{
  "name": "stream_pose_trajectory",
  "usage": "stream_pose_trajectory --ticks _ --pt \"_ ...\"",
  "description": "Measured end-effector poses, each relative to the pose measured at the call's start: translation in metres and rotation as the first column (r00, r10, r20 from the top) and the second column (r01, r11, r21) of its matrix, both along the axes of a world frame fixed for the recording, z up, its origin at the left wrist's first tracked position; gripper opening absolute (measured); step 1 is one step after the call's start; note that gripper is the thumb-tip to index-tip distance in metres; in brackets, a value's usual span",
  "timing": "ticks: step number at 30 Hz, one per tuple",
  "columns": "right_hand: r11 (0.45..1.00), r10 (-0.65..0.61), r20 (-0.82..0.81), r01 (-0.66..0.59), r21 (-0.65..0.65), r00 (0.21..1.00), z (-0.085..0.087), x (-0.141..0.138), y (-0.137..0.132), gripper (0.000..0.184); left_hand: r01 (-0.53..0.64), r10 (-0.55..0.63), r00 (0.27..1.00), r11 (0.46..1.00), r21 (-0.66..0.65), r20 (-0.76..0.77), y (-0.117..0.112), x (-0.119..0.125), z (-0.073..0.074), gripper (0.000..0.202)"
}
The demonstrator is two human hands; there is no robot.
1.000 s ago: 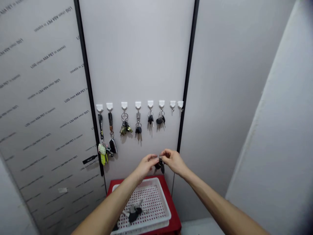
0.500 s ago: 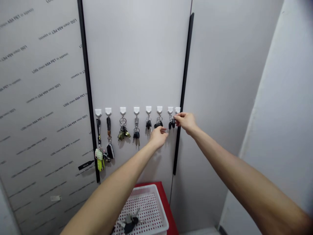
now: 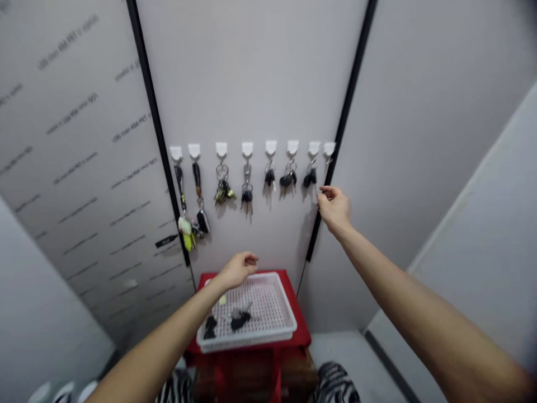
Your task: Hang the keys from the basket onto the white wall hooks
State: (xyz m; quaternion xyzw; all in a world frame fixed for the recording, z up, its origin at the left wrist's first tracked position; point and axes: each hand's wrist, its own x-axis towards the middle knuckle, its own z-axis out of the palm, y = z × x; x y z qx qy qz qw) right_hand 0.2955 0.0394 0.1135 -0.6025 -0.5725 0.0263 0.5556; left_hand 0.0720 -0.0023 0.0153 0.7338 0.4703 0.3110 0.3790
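My right hand (image 3: 334, 208) is off the panel, just below and right of a bunch of black-headed keys (image 3: 309, 178) on the second hook from the right. Its fingers are loosely curled and apart, with nothing visible in them. Over the back of a white perforated basket (image 3: 292, 313) is my left hand (image 3: 240, 270), fingers loosely extended and holding nothing I can see. Inside the basket lie more keys (image 3: 240, 320) with dark heads, plus a dark bunch (image 3: 210, 326) at its left. On the last hook (image 3: 329, 149) at the right no keys show.
Along the panel hang several more bunches, including brass keys (image 3: 224, 192) and keys with a black strap (image 3: 197, 182). A black handle strip (image 3: 350, 95) runs beside the right hook. Under the basket is a red-topped stand (image 3: 301, 330); a wall stands at right.
My left hand has dropped from the hooks to above the basket. My right hand has come away from the keys on the second hook from the right, which hang there. The view has tilted down.
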Motion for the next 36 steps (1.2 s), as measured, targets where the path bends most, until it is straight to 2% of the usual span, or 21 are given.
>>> stream_pose_trajectory --ticks 2,3,6,8,10,12,15,19,21,24,26,29,31,33,36 --pt "0.983 0.132 0.071 -0.121 -0.141 0.989 -0.048 -0.019 -0.018 0.034 -0.031 0.019 0.989 0.997 -0.075 -0.15 -0.011 -0.025 -0.034 0.028" --pt "0.95 0.232 0.093 -0.205 -0.235 0.968 -0.072 -0.031 -0.029 0.029 -0.051 0.027 0.971 0.994 -0.097 -0.236 -0.016 -0.035 -0.049 0.029" --pt "0.765 0.552 0.104 -0.453 -0.458 0.827 -0.132 -0.073 -0.06 0.015 -0.056 0.026 0.892 0.997 -0.052 -0.452 -0.031 -0.052 -0.077 0.031" --pt "0.647 0.701 0.175 -0.513 -0.564 0.691 -0.157 -0.098 -0.072 0.019 -0.015 0.017 0.85 1.0 0.01 -0.526 -0.036 -0.053 -0.085 0.029" --pt "0.594 0.764 0.284 -0.459 -0.66 0.58 -0.169 -0.115 -0.077 0.024 -0.003 0.013 0.831 1.0 0.019 -0.555 -0.039 -0.05 -0.088 0.026" --pt "0.601 0.755 0.366 -0.349 -0.719 0.545 -0.175 -0.125 -0.077 0.027 -0.03 0.014 0.837 0.999 -0.02 -0.547 -0.038 -0.047 -0.09 0.024" --pt "0.608 0.724 0.376 -0.279 -0.743 0.579 -0.18 -0.129 -0.074 0.026 -0.059 0.024 0.886 0.996 -0.062 -0.463 -0.036 -0.046 -0.093 0.023" --pt "0.573 0.725 0.196 -0.421 -0.703 0.661 -0.19 -0.125 -0.073 0.017 -0.109 0.069 0.951 0.987 -0.116 -0.302 -0.034 -0.046 -0.098 0.018" --pt "0.583 0.697 0.066 -0.511 -0.631 0.714 -0.191 -0.122 -0.071 0.017 -0.138 0.103 0.973 0.977 -0.165 -0.205 -0.033 -0.045 -0.095 0.015" --pt "0.619 0.589 -0.219 -0.608 -0.497 0.778 -0.184 -0.118 -0.068 0.01 -0.161 0.158 0.987 0.966 -0.201 -0.031 -0.03 -0.04 -0.081 0.012" --pt "0.631 0.512 -0.42 -0.66 -0.408 0.749 -0.172 -0.115 -0.065 0.004 -0.188 0.2 0.977 0.972 -0.143 0.074 -0.027 -0.036 -0.068 0.009" --pt "0.617 0.448 -0.614 -0.722 -0.314 0.65 -0.152 -0.11 -0.065 0.01 -0.224 0.223 0.958 0.974 -0.017 0.182 -0.022 -0.027 -0.048 0.007" --pt "0.621 0.403 -0.689 -0.733 -0.278 0.602 -0.141 -0.106 -0.066 0.015 -0.244 0.234 0.949 0.97 0.021 0.213 -0.021 -0.021 -0.038 0.008" --pt "0.65 0.364 -0.734 -0.721 -0.242 0.574 -0.135 -0.101 -0.067 0.018 -0.263 0.246 0.942 0.964 0.045 0.229 -0.022 -0.014 -0.031 0.007" --pt "0.706 0.363 -0.732 -0.683 -0.187 0.577 -0.131 -0.095 -0.064 0.018 -0.191 0.176 0.956 0.98 0.045 0.235 -0.026 -0.006 -0.026 0.012"
